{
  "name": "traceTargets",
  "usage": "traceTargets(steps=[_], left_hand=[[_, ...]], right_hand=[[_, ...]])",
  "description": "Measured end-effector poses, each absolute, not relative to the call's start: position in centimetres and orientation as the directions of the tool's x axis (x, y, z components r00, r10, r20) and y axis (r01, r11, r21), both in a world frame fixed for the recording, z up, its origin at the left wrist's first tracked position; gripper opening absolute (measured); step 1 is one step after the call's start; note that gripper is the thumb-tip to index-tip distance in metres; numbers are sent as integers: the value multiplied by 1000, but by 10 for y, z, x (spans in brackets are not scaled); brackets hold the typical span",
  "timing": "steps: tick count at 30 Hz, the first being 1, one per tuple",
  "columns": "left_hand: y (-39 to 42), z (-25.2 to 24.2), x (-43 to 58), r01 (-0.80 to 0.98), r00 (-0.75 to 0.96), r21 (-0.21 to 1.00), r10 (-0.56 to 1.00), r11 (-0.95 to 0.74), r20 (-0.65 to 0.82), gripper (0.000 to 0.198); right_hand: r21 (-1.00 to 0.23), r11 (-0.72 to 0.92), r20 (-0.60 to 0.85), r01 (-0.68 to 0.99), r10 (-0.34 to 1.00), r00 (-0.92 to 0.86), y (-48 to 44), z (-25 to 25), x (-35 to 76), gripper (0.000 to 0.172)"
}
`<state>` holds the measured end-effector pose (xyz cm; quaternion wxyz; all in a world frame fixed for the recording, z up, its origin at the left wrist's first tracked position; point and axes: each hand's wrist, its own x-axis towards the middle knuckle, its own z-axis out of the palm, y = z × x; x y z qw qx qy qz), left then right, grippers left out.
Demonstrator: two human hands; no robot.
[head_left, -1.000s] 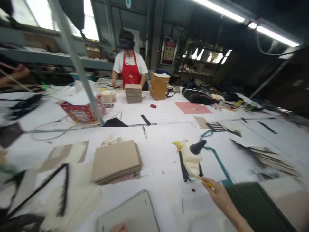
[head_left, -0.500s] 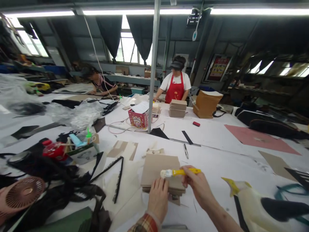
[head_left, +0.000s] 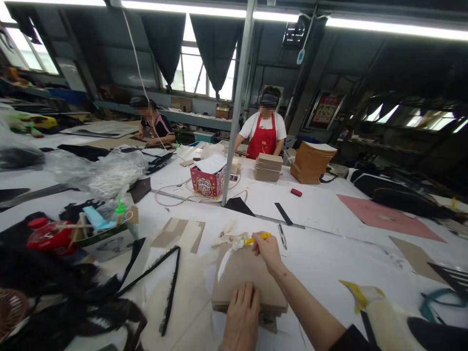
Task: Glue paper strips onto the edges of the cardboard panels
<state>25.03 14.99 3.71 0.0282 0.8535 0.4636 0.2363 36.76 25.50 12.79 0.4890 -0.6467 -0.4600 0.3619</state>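
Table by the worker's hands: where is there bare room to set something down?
Bare white table lies right of the cardboard stack, between the pen and the pink sheet. The left side is crowded: black straps, a red jar and plastic bags. The near right corner holds a white bottle.

R hand (head_left: 268,249) w/ yellow brush (head_left: 256,239): 1 s ago down by the white glue bottle (head_left: 383,319) at the right, 0.5 s ago above the card stack (head_left: 248,287), now at the stack's far edge w/ bristles down on the top card. White streak (head_left: 224,261) now on that card, not there before. L hand (head_left: 242,314) came in from the bottom edge, now flat on the stack's near end. Head view swung left, bottle now at the frame corner.
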Motion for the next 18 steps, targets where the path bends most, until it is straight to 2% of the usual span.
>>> traceTargets(steps=[4, 9, 11, 12, 14, 15, 16, 18], left_hand=[[156, 51, 249, 767, 508, 271, 809, -581, 297, 36], [162, 68, 249, 776, 550, 241, 813, -583, 192, 28], [163, 72, 250, 770, 579, 207, 797, -604, 169, 26], [163, 74, 251, 762, 597, 189, 785, -619, 163, 25], [164, 77, 251, 742, 635, 154, 758, -652, 150, 24], [164, 78, 250, 732, 653, 139, 745, -667, 138, 24], [165, 79, 250, 720, 671, 127, 731, -682, 124, 24], [167, 82, 248, 697, 702, 112, 706, -708, 97, 24]], right_hand=[[-941, -122, -8, 315, 940, 340, 246, 130, 408, 29], [-875, -70, 103, 478, 939, 327, 213, 152, 449, 23], [-781, 55, 187, 622, 971, 149, 191, 158, 450, 15], [-692, 148, 219, 706, 976, 10, 178, 161, 447, 11], [-484, 329, 209, 811, 943, -258, 150, 167, 439, 13], [-420, 378, 175, 825, 926, -335, 136, 171, 436, 16], [-418, 384, 134, 823, 922, -362, 122, 177, 435, 18], [-549, 294, 57, 782, 947, -316, 97, 190, 440, 19]])
